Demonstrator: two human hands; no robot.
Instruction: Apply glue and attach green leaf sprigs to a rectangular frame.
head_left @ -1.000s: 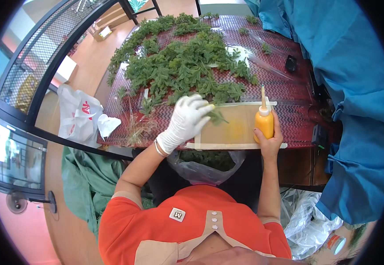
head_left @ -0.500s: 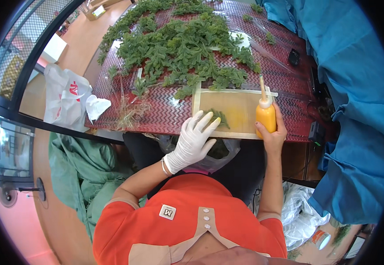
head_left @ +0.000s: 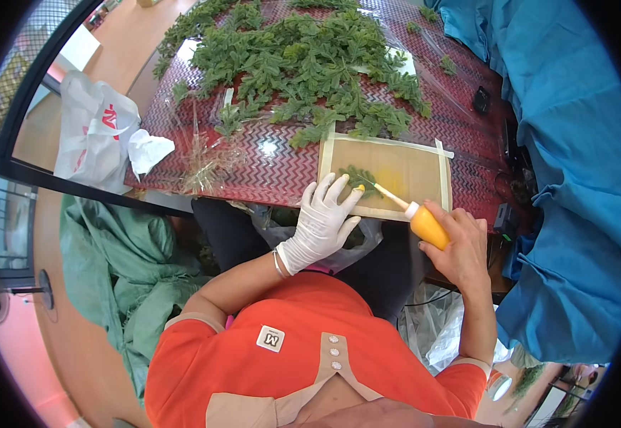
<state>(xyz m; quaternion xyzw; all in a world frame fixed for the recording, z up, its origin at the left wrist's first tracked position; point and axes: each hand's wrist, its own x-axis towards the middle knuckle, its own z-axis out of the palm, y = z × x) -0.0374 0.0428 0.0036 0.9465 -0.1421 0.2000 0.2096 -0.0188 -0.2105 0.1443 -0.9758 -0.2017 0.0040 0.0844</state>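
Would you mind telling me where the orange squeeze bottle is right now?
In the head view, the orange squeeze bottle sits in the right hand, tilted, its nozzle reaching toward the green sprig on the taped board.

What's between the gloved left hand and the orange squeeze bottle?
In the head view, only the bottle's thin nozzle over bare tan board separates left hand from orange squeeze bottle.

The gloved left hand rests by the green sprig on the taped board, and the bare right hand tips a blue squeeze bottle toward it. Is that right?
Not quite. In the head view the squeeze bottle is orange-yellow, not blue. The rest holds: the gloved left hand rests by the green sprig on the taped board, and the bare right hand tips the bottle's nozzle toward it.
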